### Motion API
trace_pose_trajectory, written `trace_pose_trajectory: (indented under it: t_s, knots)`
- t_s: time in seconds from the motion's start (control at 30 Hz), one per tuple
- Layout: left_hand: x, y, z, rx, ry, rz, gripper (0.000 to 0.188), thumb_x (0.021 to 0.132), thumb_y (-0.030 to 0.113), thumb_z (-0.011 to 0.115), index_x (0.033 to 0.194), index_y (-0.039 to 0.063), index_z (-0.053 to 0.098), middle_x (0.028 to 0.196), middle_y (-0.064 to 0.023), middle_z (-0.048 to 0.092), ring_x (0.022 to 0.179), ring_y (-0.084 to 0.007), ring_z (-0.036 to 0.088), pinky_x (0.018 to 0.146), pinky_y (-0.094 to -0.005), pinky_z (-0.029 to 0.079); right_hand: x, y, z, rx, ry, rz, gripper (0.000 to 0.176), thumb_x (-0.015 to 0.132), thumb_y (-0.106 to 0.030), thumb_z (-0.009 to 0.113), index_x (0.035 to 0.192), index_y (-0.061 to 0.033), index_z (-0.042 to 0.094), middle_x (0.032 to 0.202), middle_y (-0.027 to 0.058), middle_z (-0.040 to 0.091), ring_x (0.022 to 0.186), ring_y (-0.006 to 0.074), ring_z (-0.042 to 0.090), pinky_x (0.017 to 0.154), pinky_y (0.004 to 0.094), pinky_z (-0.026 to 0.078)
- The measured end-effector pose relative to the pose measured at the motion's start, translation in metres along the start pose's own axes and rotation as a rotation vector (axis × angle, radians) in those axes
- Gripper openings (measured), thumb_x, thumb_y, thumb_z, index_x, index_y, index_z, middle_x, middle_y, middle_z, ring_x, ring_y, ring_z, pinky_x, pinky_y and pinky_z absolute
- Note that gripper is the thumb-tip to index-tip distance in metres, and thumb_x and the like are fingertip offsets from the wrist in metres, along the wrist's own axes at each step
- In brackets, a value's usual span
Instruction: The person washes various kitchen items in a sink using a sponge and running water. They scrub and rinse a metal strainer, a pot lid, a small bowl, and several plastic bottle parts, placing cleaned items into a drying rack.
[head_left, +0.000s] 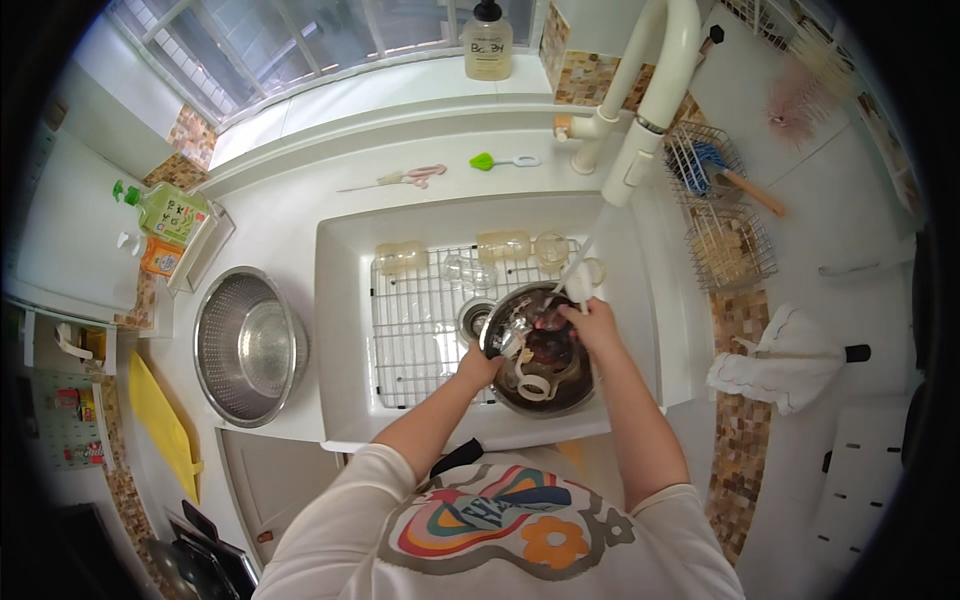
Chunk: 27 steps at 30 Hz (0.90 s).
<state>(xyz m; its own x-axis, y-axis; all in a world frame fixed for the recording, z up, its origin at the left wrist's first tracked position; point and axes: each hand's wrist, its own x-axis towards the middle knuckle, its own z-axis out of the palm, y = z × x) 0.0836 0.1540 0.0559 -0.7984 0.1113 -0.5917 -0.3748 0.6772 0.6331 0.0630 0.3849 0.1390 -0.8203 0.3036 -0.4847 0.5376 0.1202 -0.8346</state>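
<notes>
A round metal bowl (541, 403) sits on the right side of the white sink (341, 315). My left hand (480, 366) grips its left rim. Over the right rim reaches my right hand (592, 324), its fingertips inside the bowl among wet contents; whether they hold anything is unclear. A white ring-shaped part (534, 387) and several clear or pale pieces lie in the bowl, partly in dark water. From the white faucet (628, 169) a stream of water (589, 251) runs into it. A white object (578, 286) stands just behind my right hand, partly hidden.
Clear and yellowish bottles (502, 245) lie on the metal sink rack (412, 352). Left of the sink stands a perforated steel colander (251, 345). Pink-handled scissors (424, 176) and a green-headed brush (502, 161) lie behind. Wire baskets (724, 225) hang at right.
</notes>
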Motion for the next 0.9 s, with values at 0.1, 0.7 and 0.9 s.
trace_pose_trajectory:
  t_s: [0.1, 0.7, 0.9]
  knots:
    - [0.014, -0.004, 0.016, 0.086, 0.191, 0.048, 0.034, 0.077, 0.008, 0.060, 0.107, -0.002, 0.047, 0.096, -0.0299, 0.063, 0.093, -0.0465, 0.060, 0.081, -0.0495, 0.049, 0.000, -0.022, 0.009, 0.025, -0.078, -0.011, 0.026, 0.081, -0.021, 0.071, 0.094, 0.0002, 0.063, 0.080, 0.0073, 0.067, 0.065, 0.0135, 0.064, 0.054, 0.0255, 0.049]
    - [-0.023, 0.105, -0.047, -0.883, -0.207, 0.019, 0.038, 0.103, 0.034, 0.033, 0.122, 0.006, 0.052, 0.099, -0.0081, 0.063, 0.083, -0.0160, 0.061, 0.070, -0.0261, 0.049, 0.001, -0.032, 0.019, 0.595, -0.359, 0.263, 0.024, 0.091, -0.034, 0.055, 0.090, -0.0106, 0.059, 0.065, -0.0030, 0.050, 0.047, 0.0063, 0.036, 0.040, 0.0209, 0.024]
    - [-0.018, 0.137, -0.030, -1.019, -0.418, -0.004, 0.029, 0.100, 0.037, 0.044, 0.109, 0.012, 0.056, 0.087, 0.0000, 0.062, 0.081, -0.0135, 0.059, 0.072, -0.0291, 0.049, 0.000, -0.018, -0.002, 0.414, -0.161, 0.101, 0.027, 0.092, -0.033, 0.053, 0.086, -0.0078, 0.058, 0.066, 0.0003, 0.052, 0.044, 0.0110, 0.038, 0.043, 0.0240, 0.030]
